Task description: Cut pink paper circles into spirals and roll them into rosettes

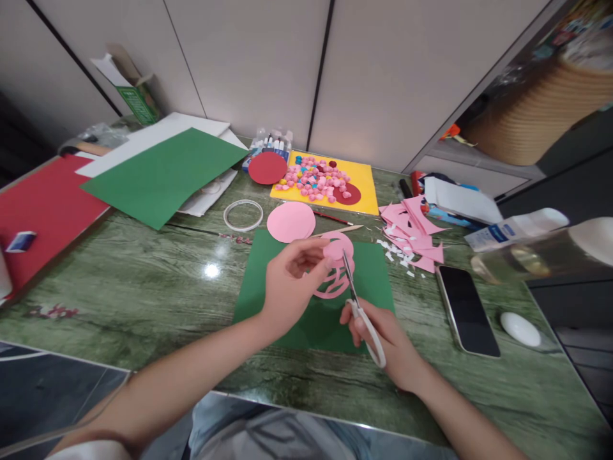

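Observation:
My left hand (pixel 297 281) pinches a small pink paper circle (pixel 334 250) between thumb and fingers. White-handled scissors (pixel 366 326) sit in my right hand (pixel 390 342), their blades reaching up to the edge of that paper. Below the hands lies a green paper sheet (pixel 311 329), with pink paper with cut-out curved strips (pixel 330 292) over it. Larger pink paper circles (pixel 290 222) rest just beyond the sheet's far edge. The exact contact between blades and paper is hard to make out.
A yellow sheet (pixel 366 185) bears many pink balls, with a red circle (pixel 267 167) beside it. Pink scraps (pixel 414 233), a phone (pixel 467 310), a white oval object (pixel 520 328) and a bottle (pixel 527 255) stand right. A tape roll (pixel 243 215) and green paper (pixel 163 176) lie left.

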The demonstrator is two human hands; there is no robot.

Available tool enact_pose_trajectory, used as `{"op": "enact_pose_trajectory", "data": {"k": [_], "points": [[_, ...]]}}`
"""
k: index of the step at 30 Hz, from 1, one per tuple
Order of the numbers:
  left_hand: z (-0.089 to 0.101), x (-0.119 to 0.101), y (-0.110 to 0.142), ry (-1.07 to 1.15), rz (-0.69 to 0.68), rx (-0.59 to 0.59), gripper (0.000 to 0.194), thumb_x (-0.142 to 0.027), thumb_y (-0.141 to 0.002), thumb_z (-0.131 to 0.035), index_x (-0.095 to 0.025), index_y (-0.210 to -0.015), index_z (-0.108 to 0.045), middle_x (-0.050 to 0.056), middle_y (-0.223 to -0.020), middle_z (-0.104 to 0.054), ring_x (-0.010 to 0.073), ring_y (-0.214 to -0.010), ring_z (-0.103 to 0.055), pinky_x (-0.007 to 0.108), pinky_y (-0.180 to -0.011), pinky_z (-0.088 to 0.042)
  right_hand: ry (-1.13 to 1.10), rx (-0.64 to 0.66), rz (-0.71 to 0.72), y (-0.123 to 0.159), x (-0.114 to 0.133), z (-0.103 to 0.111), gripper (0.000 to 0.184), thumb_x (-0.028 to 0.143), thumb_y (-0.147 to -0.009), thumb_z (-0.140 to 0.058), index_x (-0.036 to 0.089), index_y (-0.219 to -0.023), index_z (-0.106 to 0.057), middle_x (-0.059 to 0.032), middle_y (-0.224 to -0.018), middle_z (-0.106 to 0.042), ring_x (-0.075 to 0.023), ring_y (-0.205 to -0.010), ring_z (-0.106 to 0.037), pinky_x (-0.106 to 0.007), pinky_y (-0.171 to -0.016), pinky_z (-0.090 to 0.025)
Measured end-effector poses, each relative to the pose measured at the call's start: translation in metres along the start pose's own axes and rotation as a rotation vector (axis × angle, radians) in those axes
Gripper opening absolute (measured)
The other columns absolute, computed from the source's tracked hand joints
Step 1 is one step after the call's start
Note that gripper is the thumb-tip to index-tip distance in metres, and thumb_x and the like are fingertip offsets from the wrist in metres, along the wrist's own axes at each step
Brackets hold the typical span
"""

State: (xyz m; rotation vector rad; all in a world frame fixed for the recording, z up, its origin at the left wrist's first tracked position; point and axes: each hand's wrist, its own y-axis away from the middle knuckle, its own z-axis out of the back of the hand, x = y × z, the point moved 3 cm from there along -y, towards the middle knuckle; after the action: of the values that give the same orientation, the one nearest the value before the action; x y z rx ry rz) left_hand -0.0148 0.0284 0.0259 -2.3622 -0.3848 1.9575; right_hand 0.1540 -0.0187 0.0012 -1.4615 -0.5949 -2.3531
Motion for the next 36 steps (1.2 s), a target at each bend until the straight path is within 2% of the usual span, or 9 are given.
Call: {"op": "enact_pose_trajectory", "data": {"k": [7,15,24,36], "points": [[-0.0018,0.0003,0.0042,-0.054,0.025,0.025,0.015,-0.02,-0.072,-0.068,-0.018,-0.087,-0.066,0.002,-0.076,-0.069,0.0117,-0.067,-0.063,0.022,-0.059,-0.052,-0.026,-0.024,0.031,0.0009,-0.0014,-0.0011,0.042,0.054,-0.092,-0.032,0.019,-0.086,-0.053,0.0022,-0.062,-0.046,-0.0134,-0.059,-0.044,-0.025,-0.057,-0.034],[-0.0031,0.0016,0.0067,-0.026,0.088,0.048,0.016,-0.019,-0.072,-0.067,-0.018,-0.088,-0.066,0.002,-0.077,-0.069,0.0114,-0.068,-0.062,0.022,-0.062,-0.053,-0.068,-0.024,0.037,0.0009,-0.0056,-0.002,0.044,0.057,-0.091,-0.032,0.019,-0.089,-0.053,0.0024,-0.062,-0.045,-0.0137,-0.059,-0.042,-0.027,-0.057,-0.033],[0.0003,-0.0014,0.0027,-0.034,0.056,0.029,0.018,-0.018,-0.074,-0.066,-0.017,-0.091,-0.066,0.001,-0.075,-0.068,0.0104,-0.068,-0.061,0.02,-0.063,-0.05,-0.048,-0.009,0.03,0.0016,-0.0021,-0.0013,0.042,0.055,-0.092,-0.032,0.019,-0.087,-0.054,0.0026,-0.061,-0.045,-0.0134,-0.057,-0.042,-0.026,-0.056,-0.033],[0.0033,-0.0043,-0.0024,-0.026,0.005,-0.007,0.011,-0.018,-0.073,-0.068,-0.018,-0.084,-0.068,0.0,-0.076,-0.07,0.0101,-0.069,-0.064,0.02,-0.064,-0.05,0.006,0.017,0.029,-0.0006,0.0002,-0.0011,0.043,0.055,-0.092,-0.032,0.018,-0.084,-0.054,0.0026,-0.061,-0.046,-0.0129,-0.059,-0.044,-0.025,-0.056,-0.033]]}}
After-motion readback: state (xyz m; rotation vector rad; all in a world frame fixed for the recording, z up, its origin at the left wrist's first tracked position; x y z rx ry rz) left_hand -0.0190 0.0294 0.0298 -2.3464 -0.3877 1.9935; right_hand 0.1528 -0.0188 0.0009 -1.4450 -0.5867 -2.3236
